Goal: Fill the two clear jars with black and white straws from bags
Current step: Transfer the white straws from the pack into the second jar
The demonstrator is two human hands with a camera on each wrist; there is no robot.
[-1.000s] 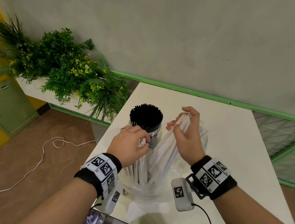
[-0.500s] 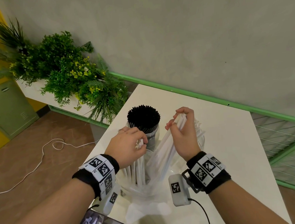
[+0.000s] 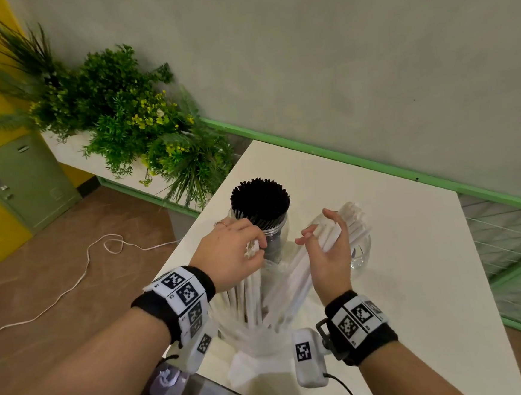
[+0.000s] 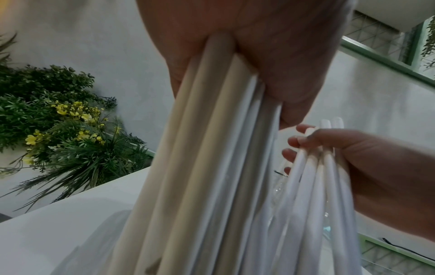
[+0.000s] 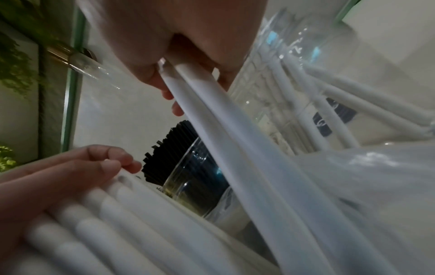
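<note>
A clear jar (image 3: 276, 231) packed with black straws (image 3: 259, 202) stands at the table's far left. To its right a second clear jar (image 3: 362, 251) holds several white straws (image 3: 352, 213). In front of both stands a clear plastic bag (image 3: 248, 335) of white straws (image 3: 251, 291). My left hand (image 3: 258, 247) grips the tops of one bunch inside the bag. My right hand (image 3: 317, 227) holds a second bunch (image 3: 290, 276), fingers loosely curled round it, leaning toward the second jar. The left wrist view shows those fingers (image 4: 303, 141) wrapped round the straws.
The white table (image 3: 410, 294) has bare surface right of the jars. Green plants (image 3: 122, 121) sit beyond its left corner, next to the black straws. A white cable (image 3: 87, 267) lies on the floor and a green locker (image 3: 24, 181) stands at the left.
My right hand has loosened its fingers on its bunch and shifted slightly right toward the second jar. The left hand keeps its grip in the same place.
</note>
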